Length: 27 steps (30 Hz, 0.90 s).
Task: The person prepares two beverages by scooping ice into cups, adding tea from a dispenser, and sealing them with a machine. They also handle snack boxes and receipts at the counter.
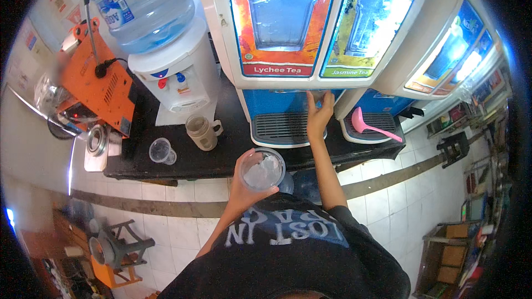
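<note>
My left hand (247, 187) holds a clear plastic cup (262, 169) with ice in it, in front of the counter's edge. My right hand (319, 112) reaches up under the front of a drinks dispenser (277, 72) with lit panels for lychee tea and jasmine tea. Its fingertips are at the underside, above the slotted drip tray (278, 128); what they touch is hidden. A pink ladle (374, 128) lies on the drip tray of a second dispenser (399, 62) to the right.
On the black-covered counter (139, 155) stand a water dispenser (174, 74) with a large bottle, a plastic jug with a handle (202, 133), a small clear cup (160, 150) and an orange cup sealing machine (97, 79). A grey stool (129, 245) stands on the tiled floor behind.
</note>
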Tool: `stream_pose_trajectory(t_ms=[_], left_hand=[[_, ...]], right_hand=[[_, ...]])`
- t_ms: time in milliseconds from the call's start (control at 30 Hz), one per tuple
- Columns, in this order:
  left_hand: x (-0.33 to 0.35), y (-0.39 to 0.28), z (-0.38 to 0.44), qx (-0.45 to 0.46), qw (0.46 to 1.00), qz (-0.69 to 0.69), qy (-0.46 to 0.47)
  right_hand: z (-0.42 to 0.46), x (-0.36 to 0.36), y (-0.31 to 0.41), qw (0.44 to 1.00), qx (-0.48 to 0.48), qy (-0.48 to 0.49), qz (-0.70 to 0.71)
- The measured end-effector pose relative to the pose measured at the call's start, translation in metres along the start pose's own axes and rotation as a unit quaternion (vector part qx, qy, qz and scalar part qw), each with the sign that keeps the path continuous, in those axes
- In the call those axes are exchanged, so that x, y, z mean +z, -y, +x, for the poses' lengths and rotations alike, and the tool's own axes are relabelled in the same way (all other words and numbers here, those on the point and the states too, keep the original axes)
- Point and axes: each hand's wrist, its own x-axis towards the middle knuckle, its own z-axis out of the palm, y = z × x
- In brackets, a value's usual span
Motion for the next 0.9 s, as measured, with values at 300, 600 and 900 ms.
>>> stream_pose_trajectory(t_ms=[300, 600, 900], left_hand=[[-0.005, 0.038, 0.044, 0.104, 0.993, 0.053, 0.016], [0.023, 0.076, 0.109, 0.103, 0.994, 0.025, 0.040], [0.049, 0.092, 0.152, 0.130, 0.990, 0.037, 0.035]], right_hand=[[0.001, 0.001, 0.003, 0.999, -0.025, -0.026, 0.023], [0.003, 0.001, 0.001, 0.999, -0.028, -0.013, 0.035], [0.005, -0.004, 0.002, 0.999, -0.025, -0.005, 0.028]])
